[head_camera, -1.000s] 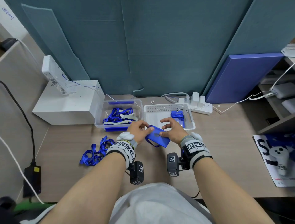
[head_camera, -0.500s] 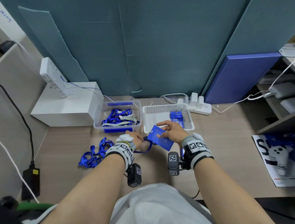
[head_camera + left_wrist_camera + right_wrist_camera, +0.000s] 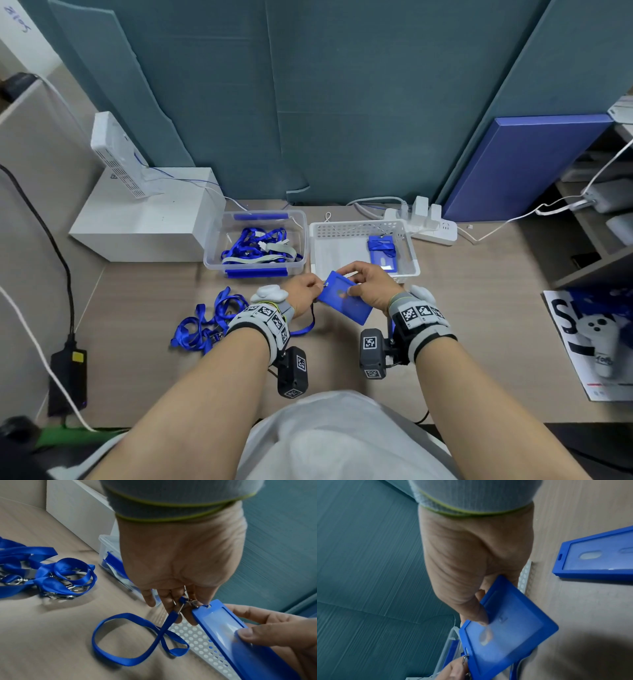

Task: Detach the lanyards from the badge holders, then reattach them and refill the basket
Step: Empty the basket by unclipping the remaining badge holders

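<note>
1. Head view, far left: black power adapter point(image 3: 68, 380) at desk point(image 3: 479, 325) edge; white box point(image 3: 147, 219) behind, carrying a slanted white device point(image 3: 118, 156).
2. Loose pile of blue lanyards point(image 3: 205, 325) lying on desk left of left wrist; metal clips visible among them point(image 3: 65, 588).
3. Clear plastic bin point(image 3: 255, 245) behind pile, holding more blue and grey lanyards.
4. Left hand point(image 3: 303, 296) above desk, fingers curled and pinched on metal clip point(image 3: 190, 602) of one lanyard point(image 3: 137, 635); clip sits at slot in top corner of badge holder point(image 3: 344, 298). Whether hooked through slot: cannot tell. Strap hangs down in a loop, touching desk.
5. Badge holder blue, clear window, held tilted above desk just in front of white perforated basket point(image 3: 363, 251).
6. Right hand point(image 3: 371, 286) clamped on badge holder: thumb pressed on window face point(image 3: 481, 615), other fingers behind holder along far edge.
7. Basket contains one badge holder with lanyard point(image 3: 382, 251) wrapped around it, near right wall.
8. Right wrist view: spare badge holder point(image 3: 597, 559), no lanyard on it, flat on desk beside basket.
9. White power strip point(image 3: 424, 222) behind basket; blue panel point(image 3: 520, 164) leaning against wall; magazine point(image 3: 596, 346) at right desk edge.
</note>
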